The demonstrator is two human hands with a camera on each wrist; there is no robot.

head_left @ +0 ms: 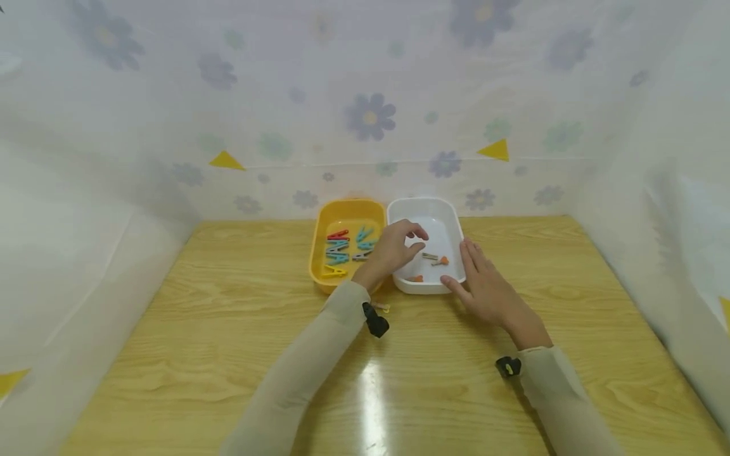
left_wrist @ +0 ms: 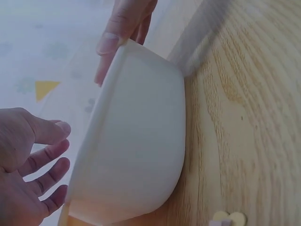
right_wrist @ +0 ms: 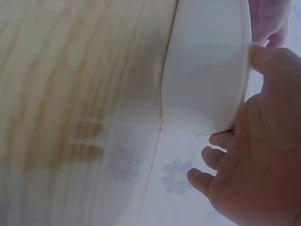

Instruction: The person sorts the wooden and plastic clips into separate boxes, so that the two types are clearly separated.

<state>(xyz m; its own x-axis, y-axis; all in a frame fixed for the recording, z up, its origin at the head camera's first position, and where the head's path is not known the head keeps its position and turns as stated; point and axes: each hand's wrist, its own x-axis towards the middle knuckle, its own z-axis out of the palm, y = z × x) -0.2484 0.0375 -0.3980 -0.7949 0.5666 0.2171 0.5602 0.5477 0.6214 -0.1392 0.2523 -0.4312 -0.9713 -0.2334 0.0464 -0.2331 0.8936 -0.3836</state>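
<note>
My left hand point(head_left: 396, 246) hovers above the white bin point(head_left: 424, 288), reaching in from its left side. Its fingers are loosely bent, and nothing shows between thumb and fingertips. Along the right side of that bin lies my right hand point(head_left: 485, 288); its straight fingers touch the outer wall and its thumb rests at the near rim. Small wooden clips lie inside, including one with an orange end point(head_left: 443, 260) and a plain one point(head_left: 430, 256). Left of it stands a yellow bin point(head_left: 313, 263) with several plastic clothespins, among them a red clothespin point(head_left: 338, 235) and a yellow clothespin point(head_left: 334, 272).
A small clip with a yellow heart point(left_wrist: 229, 219) lies on the wooden table point(head_left: 228, 329), near my left wrist. The two bins stand side by side at the table's back edge. Behind them hangs a flower-patterned curtain point(head_left: 319, 114).
</note>
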